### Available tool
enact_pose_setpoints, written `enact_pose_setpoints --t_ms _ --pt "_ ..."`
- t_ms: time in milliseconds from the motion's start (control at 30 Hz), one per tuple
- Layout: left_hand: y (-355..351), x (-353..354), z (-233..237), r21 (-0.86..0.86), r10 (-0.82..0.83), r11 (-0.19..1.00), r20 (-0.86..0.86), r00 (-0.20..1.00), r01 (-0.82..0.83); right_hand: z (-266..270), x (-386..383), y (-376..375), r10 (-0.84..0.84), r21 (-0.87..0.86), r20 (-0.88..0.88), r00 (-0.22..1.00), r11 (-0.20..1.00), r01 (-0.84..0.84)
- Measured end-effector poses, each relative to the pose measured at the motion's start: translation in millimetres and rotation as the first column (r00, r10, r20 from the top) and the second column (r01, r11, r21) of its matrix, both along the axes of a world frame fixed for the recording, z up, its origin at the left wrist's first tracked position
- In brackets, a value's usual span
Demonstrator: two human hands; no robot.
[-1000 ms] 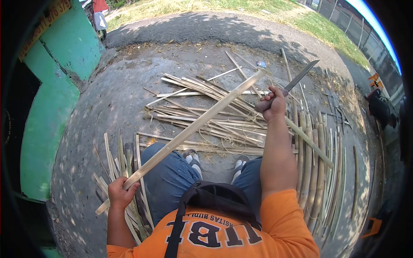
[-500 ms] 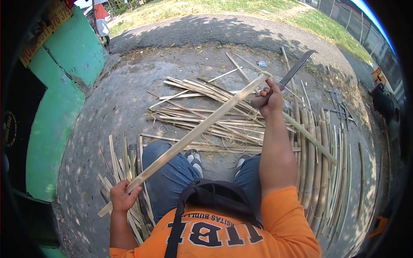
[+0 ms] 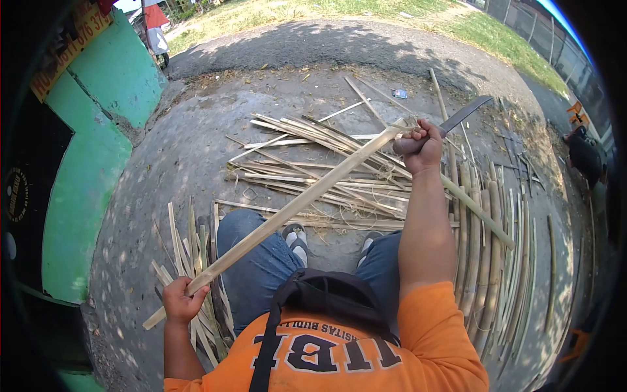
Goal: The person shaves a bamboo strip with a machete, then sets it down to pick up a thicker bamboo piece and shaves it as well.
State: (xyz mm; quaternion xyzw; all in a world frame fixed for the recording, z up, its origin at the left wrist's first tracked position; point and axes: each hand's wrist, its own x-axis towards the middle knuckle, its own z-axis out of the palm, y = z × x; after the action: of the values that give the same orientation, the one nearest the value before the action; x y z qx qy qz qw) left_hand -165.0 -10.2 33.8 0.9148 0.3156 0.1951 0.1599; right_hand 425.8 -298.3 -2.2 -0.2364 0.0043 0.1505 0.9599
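A long, pale bamboo strip [image 3: 287, 212] runs diagonally across my lap, from lower left to upper right. My left hand [image 3: 184, 300] is closed around it near its lower end, and a short length sticks out past the fist. At the far end, my right hand [image 3: 424, 145] grips the brown handle of a machete [image 3: 465, 114]. Its dark blade points up and to the right, away from the strip. The knuckles of that hand are right beside the strip's upper end.
A pile of split bamboo strips [image 3: 307, 179] lies ahead of my feet. Bamboo poles [image 3: 467, 261] are lined up on the right, and more strips [image 3: 189, 251] stand at my left knee. A green wall [image 3: 85, 202] rises at left. Another person [image 3: 586, 157] is at far right.
My right hand has shifted slightly right and down, and the machete blade has tipped lower to the right. The strip's upper end has dropped a little; my left hand still grips it.
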Motion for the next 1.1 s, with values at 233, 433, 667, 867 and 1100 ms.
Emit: enact_pose_setpoints --t_ms 233,433,667,867,1100 --pt "4.9 1.3 -11.7 -0.043 0.000 0.999 0.043 0.999 0.002 7.1 -9.4 6.2 0.007 -0.124 -0.005 1.000 0.992 -0.007" --pt "4.6 8.9 -25.3 -0.137 0.015 0.991 0.119 0.993 0.001 12.4 -24.0 6.2 0.024 -0.237 0.069 0.997 0.971 -0.007" --pt "6.5 10.2 -30.3 -0.117 -0.024 0.992 0.098 0.995 0.036 18.7 -30.9 10.4 0.062 -0.221 0.127 0.990 0.975 -0.033" --pt "6.3 1.3 -39.6 -0.124 -0.047 0.990 0.109 0.993 0.060 18.7 -24.0 16.0 0.011 -0.222 0.067 0.998 0.975 0.004" --pt "7.8 5.6 -40.9 -0.149 -0.038 0.988 0.077 0.996 0.050 10.1 -16.0 14.5 0.023 -0.133 0.055 0.998 0.991 -0.015"
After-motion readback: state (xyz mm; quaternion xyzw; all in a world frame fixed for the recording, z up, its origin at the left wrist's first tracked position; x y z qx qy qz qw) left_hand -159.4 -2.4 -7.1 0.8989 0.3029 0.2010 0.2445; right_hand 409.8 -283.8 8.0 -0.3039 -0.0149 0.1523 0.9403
